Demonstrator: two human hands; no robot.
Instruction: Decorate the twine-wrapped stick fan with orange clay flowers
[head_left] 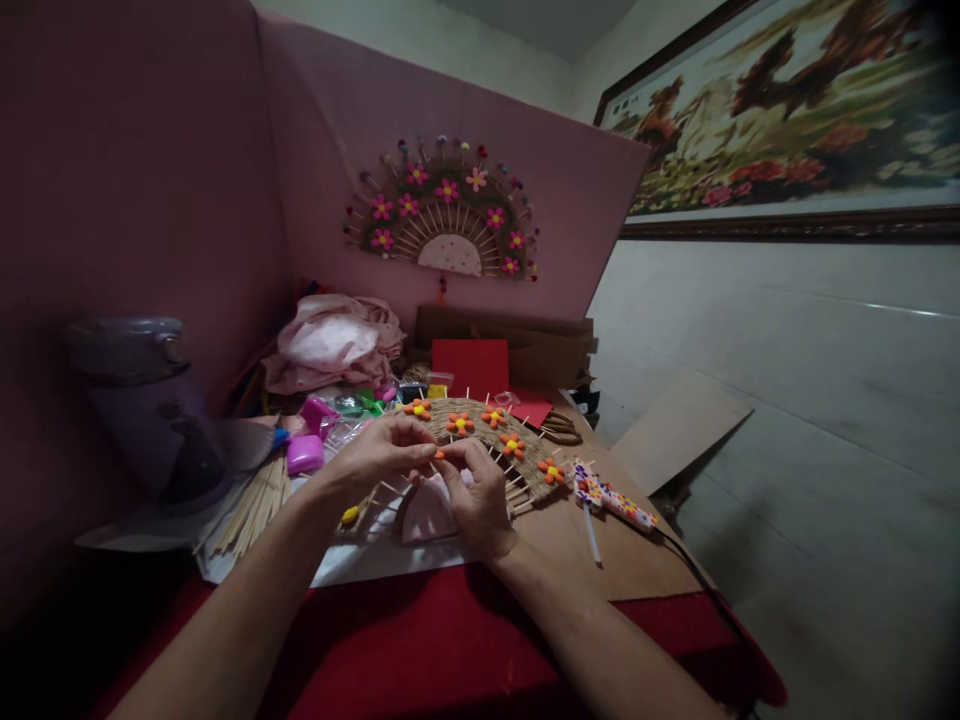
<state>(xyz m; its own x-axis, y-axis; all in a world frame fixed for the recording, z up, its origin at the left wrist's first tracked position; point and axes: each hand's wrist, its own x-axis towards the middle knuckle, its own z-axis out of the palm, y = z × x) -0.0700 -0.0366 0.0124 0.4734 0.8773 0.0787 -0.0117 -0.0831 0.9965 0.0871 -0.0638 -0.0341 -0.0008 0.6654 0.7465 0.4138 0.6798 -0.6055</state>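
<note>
My left hand (388,448) and my right hand (480,500) meet over a half-round fan (480,408) of twine and thin sticks. Between their pinched fingertips is a small orange piece of clay (439,454). Orange clay flowers with yellow centres, such as one flower (513,446), sit along the fan's twine band. The pale half-circle (427,510) at the fan's base is partly covered by my right hand. A lump of yellow clay (349,515) lies at the fan's left end, below my left hand.
A patterned glue gun (619,505) with a cord lies right of the fan. Bundled sticks (255,505), a magenta clay packet (304,453) and a tumbler (154,410) stand at left. Behind are crumpled pink cloth (334,340), red card (472,365) and a finished fan (450,230) on a pink board.
</note>
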